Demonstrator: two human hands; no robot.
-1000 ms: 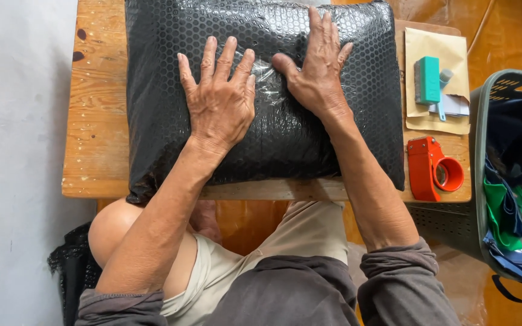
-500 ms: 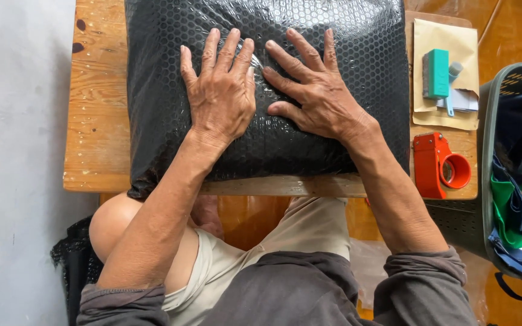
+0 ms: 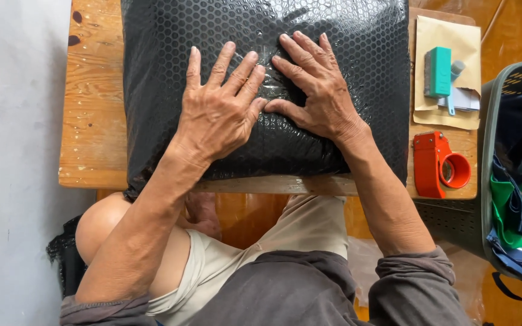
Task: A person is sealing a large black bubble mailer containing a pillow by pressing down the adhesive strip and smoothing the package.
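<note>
Worn pale planks make up the small wooden counter [image 3: 92, 121], which stands between a grey wall at its left and an orange-brown floor at its right. Nearly all of its top, from the near edge to the far edge, is covered by a plump black bubble-wrap parcel [image 3: 357, 78]; it lies flat, and its near side slightly overhangs the near edge.

Both hands lie on the middle of the parcel, palms down. The left hand [image 3: 222, 111] is flat with its fingers spread and pointing away from the body, grasping nothing. The right hand [image 3: 315, 93] is flat too, fingers spread and angled toward the far left corner, its thumb tip touching the side of the left hand. Judging by the dented wrap beneath them, the hands press down, probably to flatten the padding or hold a seam shut. Both forearms rise from the lap and slant inward, sleeves pushed up near the elbows.

Along the right edge of the counter, a brown paper envelope [image 3: 454, 42] carries a teal utility knife [image 3: 437, 71], and a red tape dispenser [image 3: 436, 164] sits at the near right corner, handy to the right hand. A grey-green plastic basket [image 3: 487, 151] with folded blue and green cloth stands just beside that edge.
</note>
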